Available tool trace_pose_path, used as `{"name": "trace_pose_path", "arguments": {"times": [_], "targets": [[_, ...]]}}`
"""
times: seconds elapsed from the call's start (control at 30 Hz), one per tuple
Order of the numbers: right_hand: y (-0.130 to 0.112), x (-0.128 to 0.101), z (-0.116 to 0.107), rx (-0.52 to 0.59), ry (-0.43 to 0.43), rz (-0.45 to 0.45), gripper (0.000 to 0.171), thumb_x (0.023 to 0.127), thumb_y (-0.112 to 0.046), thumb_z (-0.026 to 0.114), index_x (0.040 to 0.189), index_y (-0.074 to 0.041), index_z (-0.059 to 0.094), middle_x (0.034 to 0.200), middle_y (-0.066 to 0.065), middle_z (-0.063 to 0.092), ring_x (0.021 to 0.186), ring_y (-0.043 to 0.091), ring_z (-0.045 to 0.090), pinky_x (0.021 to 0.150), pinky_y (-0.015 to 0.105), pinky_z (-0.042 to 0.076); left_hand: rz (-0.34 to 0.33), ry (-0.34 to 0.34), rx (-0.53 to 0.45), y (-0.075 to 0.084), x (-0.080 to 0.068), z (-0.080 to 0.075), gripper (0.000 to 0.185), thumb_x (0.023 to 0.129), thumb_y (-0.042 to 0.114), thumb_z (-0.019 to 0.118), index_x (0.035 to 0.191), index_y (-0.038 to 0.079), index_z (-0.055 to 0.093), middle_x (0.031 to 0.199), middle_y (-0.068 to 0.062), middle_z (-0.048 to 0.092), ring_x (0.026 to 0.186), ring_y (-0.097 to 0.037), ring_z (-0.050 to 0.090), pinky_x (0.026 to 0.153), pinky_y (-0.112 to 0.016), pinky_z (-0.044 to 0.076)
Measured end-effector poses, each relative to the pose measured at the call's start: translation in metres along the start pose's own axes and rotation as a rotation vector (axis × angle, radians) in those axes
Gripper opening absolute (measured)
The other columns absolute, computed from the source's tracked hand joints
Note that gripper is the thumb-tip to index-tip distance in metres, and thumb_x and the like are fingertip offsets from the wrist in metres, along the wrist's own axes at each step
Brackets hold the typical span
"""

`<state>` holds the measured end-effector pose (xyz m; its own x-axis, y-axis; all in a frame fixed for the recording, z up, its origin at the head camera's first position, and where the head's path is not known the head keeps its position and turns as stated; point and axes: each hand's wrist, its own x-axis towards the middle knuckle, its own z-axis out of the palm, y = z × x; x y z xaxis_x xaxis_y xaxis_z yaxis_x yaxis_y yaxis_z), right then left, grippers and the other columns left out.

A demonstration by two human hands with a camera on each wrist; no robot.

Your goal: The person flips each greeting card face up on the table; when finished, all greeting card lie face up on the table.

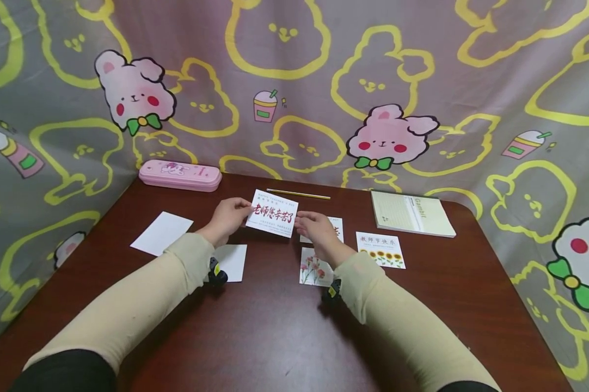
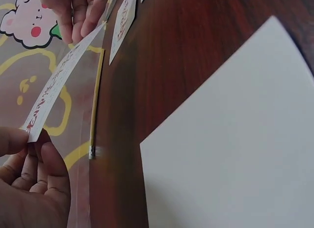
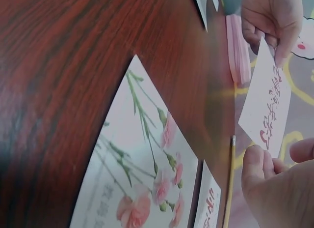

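Note:
A white greeting card with large red lettering is held up over the table, its printed face visible in the head view. At its left edge my left hand pinches it between thumb and fingers, as the left wrist view also shows. My right hand is at the opposite edge, fingertips against the card and thumb standing apart from it. Below the right hand lie a carnation card and another red-lettered card, partly covered in the head view. A blank white card lies beneath the left wrist.
Farther left lies another blank card; a sunflower card lies right of the right hand. A pink pencil case, a pencil and a notebook line the table's back, before a patterned curtain.

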<state>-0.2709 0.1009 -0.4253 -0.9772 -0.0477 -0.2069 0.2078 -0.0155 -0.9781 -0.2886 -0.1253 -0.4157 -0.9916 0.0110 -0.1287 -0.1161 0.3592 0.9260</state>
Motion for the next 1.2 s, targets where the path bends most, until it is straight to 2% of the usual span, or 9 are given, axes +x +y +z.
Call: {"name": "trace_pose_path", "arguments": {"times": [0.2, 0.4, 0.53, 0.63, 0.77, 0.9, 1.03, 1.2], "targets": [[-0.001, 0.001, 0.003, -0.017, -0.014, 0.035, 0.038, 0.104, -0.004, 0.047, 0.138, 0.013, 0.054, 0.135, 0.027, 0.057, 0.124, 0.034, 0.057, 0.108, 0.041, 0.045, -0.017, 0.007, -0.002, -0.001, 0.001, 0.001, 0.029, 0.107, 0.013, 0.055, 0.127, -0.007, 0.063, 0.11, -0.016, 0.065, 0.08, -0.018, 0.057, 0.085, -0.044, 0.053], [-0.003, 0.003, 0.004, 0.056, -0.036, 0.059, 0.04, 0.105, -0.003, 0.046, 0.142, 0.014, 0.049, 0.139, 0.029, 0.054, 0.124, 0.033, 0.056, 0.108, 0.039, 0.046, 0.018, 0.025, 0.028, -0.006, 0.002, 0.002, 0.037, 0.103, 0.008, 0.056, 0.136, -0.009, 0.056, 0.112, -0.022, 0.067, 0.086, -0.02, 0.06, 0.074, -0.031, 0.052], [-0.003, 0.003, 0.005, 0.082, -0.048, 0.064, 0.042, 0.105, -0.002, 0.046, 0.144, 0.013, 0.046, 0.14, 0.029, 0.052, 0.121, 0.031, 0.057, 0.107, 0.038, 0.047, 0.034, 0.043, 0.083, -0.011, 0.003, 0.001, 0.035, 0.1, 0.007, 0.056, 0.131, -0.01, 0.058, 0.109, -0.02, 0.068, 0.088, -0.022, 0.061, 0.071, -0.028, 0.049], [-0.002, 0.003, 0.007, 0.085, -0.045, 0.064, 0.04, 0.105, -0.002, 0.047, 0.142, 0.013, 0.048, 0.137, 0.028, 0.053, 0.116, 0.029, 0.058, 0.107, 0.037, 0.047, 0.04, 0.044, 0.164, -0.014, 0.004, 0.0, 0.035, 0.098, 0.007, 0.054, 0.128, -0.01, 0.06, 0.112, -0.021, 0.067, 0.095, -0.025, 0.06, 0.078, -0.032, 0.049], [-0.002, 0.003, 0.009, 0.027, -0.031, 0.056, 0.035, 0.104, -0.003, 0.049, 0.135, 0.012, 0.054, 0.127, 0.023, 0.059, 0.108, 0.025, 0.059, 0.104, 0.038, 0.049, 0.009, -0.009, 0.257, -0.012, 0.004, 0.001, 0.04, 0.1, 0.013, 0.051, 0.13, -0.01, 0.061, 0.127, -0.023, 0.063, 0.11, -0.03, 0.056, 0.095, -0.042, 0.048], [-0.002, 0.003, 0.011, -0.057, -0.053, 0.077, 0.039, 0.102, -0.005, 0.051, 0.137, 0.011, 0.055, 0.129, 0.021, 0.061, 0.108, 0.023, 0.059, 0.103, 0.038, 0.05, -0.031, -0.075, 0.282, -0.01, 0.004, 0.004, 0.043, 0.104, 0.018, 0.049, 0.131, -0.013, 0.06, 0.131, -0.025, 0.061, 0.114, -0.03, 0.053, 0.102, -0.045, 0.046], [-0.002, 0.002, 0.011, -0.081, -0.121, 0.132, 0.047, 0.103, -0.006, 0.049, 0.146, 0.012, 0.045, 0.14, 0.025, 0.055, 0.116, 0.027, 0.056, 0.106, 0.041, 0.047, -0.041, -0.125, 0.287, -0.01, 0.003, 0.007, 0.044, 0.103, 0.019, 0.051, 0.129, -0.015, 0.061, 0.127, -0.025, 0.062, 0.113, -0.031, 0.054, 0.104, -0.044, 0.045], [-0.001, 0.005, 0.011, -0.071, -0.149, 0.148, 0.054, 0.103, -0.006, 0.048, 0.152, 0.013, 0.035, 0.146, 0.028, 0.05, 0.125, 0.032, 0.052, 0.109, 0.043, 0.044, -0.033, -0.138, 0.279, -0.008, 0.003, 0.008, 0.049, 0.101, 0.019, 0.051, 0.135, -0.016, 0.056, 0.139, -0.028, 0.057, 0.128, -0.036, 0.052, 0.111, -0.046, 0.041]]}}
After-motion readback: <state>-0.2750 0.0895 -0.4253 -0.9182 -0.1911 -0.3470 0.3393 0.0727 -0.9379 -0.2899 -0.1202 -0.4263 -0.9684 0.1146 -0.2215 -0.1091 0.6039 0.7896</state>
